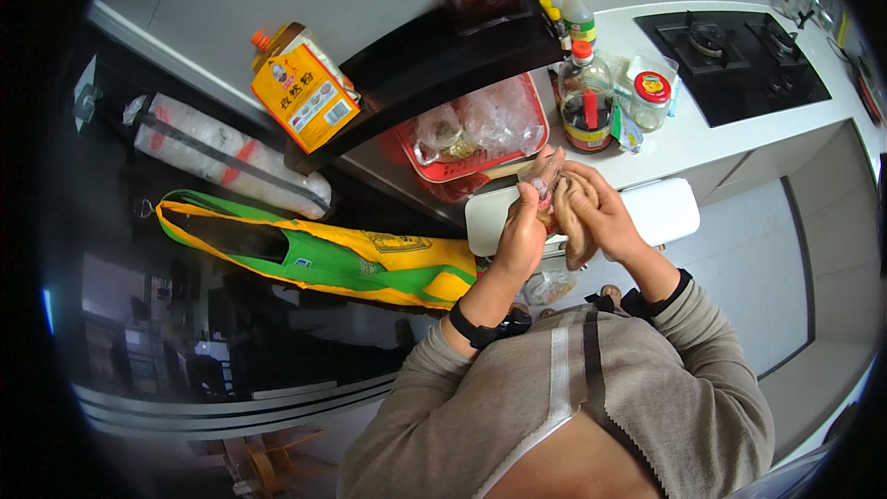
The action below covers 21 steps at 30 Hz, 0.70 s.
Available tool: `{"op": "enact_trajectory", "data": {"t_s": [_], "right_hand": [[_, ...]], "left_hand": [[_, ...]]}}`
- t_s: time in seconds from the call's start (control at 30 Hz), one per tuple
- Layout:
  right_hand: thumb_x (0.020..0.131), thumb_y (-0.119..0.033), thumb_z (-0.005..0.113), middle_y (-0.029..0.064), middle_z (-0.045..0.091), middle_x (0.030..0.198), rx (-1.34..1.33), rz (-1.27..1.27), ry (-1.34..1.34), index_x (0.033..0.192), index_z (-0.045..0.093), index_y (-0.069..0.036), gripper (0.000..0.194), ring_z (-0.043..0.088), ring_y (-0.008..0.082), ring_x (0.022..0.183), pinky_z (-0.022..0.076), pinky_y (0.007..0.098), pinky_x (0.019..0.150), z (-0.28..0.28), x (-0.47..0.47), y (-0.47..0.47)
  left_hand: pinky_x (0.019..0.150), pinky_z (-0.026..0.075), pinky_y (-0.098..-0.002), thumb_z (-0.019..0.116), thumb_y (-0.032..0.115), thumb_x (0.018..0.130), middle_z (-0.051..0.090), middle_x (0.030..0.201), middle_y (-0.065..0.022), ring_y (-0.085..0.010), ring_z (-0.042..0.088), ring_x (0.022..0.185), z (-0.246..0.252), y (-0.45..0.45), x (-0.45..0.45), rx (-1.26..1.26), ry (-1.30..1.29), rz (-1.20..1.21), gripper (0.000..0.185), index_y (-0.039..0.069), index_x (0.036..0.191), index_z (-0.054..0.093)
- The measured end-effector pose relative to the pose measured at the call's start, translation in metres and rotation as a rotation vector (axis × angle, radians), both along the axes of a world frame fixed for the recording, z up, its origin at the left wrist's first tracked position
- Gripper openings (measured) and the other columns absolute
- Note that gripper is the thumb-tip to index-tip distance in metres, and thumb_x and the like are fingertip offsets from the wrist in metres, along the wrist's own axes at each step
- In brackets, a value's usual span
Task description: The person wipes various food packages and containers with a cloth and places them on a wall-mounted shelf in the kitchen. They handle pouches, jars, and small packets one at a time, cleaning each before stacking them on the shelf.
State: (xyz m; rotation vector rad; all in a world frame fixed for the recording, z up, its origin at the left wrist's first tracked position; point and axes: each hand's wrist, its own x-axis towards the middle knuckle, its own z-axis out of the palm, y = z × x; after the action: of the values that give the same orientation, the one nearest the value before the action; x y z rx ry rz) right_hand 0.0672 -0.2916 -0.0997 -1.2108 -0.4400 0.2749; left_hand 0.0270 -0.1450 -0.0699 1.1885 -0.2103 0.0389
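Observation:
In front of my waist, my left hand [524,235] is closed around a small clear container or packet with a reddish label [542,195]; the fingers hide much of it. My right hand [610,218] grips a bunched brown cloth [571,218], pressed close beside that item. A loose fold of the cloth hangs below my right fingers. Beneath both hands are white plastic panels, perhaps of a bin or box [662,211]. Just beyond my fingers lies a wooden handle [509,170], and past it a red plastic basket [450,171] with knotted clear bags in it.
A black shelf [416,62] arches over the basket, with a yellow box [305,98] at its left end. A dark sauce bottle [586,107] and red-lidded jar [650,104] stand near the gas hob [727,59]. At left hangs a green-and-yellow bag [332,260].

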Motion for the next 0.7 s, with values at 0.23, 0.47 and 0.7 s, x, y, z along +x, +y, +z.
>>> {"op": "enact_trajectory", "data": {"t_s": [0.23, 0.47, 0.7], "right_hand": [[0.095, -0.01, 0.061, 0.0049, 0.063, 0.1, -0.053, -0.241, -0.049, 0.11, 0.058, -0.001, 0.018, 0.057, 0.012, 0.094, 0.0474, 0.0272, 0.085, -0.01, -0.002, -0.001], [0.081, 0.003, 0.063, 0.0126, 0.066, 0.098, -0.378, -0.683, -0.521, 0.1, 0.064, -0.002, 0.019, 0.058, 0.0279, 0.088, 0.046, 0.0352, 0.08, 0.002, -0.008, 0.007], [0.084, 0.001, 0.06, 0.0099, 0.067, 0.108, -0.336, -0.258, -0.639, 0.12, 0.065, -0.006, 0.037, 0.057, 0.0264, 0.095, 0.0442, 0.0353, 0.088, 0.0, -0.023, 0.012]], "left_hand": [[0.11, 0.031, -0.0339, 0.035, 0.037, 0.106, 0.038, 0.145, -0.012, -0.0219, 0.042, 0.129, -0.006, 0.001, 0.004, 0.209, 0.077, 0.198, 0.052, 0.003, 0.145, 0.034], [0.114, 0.024, -0.0388, 0.052, 0.029, 0.101, 0.022, 0.15, -0.0177, -0.0269, 0.026, 0.139, -0.024, -0.02, -0.005, 0.323, -0.172, 0.169, 0.077, -0.002, 0.153, 0.004], [0.107, 0.035, -0.0322, 0.042, 0.026, 0.106, 0.039, 0.145, -0.015, -0.0163, 0.046, 0.119, -0.016, -0.011, 0.003, 0.082, -0.046, 0.261, 0.058, 0.008, 0.155, 0.017]]}}
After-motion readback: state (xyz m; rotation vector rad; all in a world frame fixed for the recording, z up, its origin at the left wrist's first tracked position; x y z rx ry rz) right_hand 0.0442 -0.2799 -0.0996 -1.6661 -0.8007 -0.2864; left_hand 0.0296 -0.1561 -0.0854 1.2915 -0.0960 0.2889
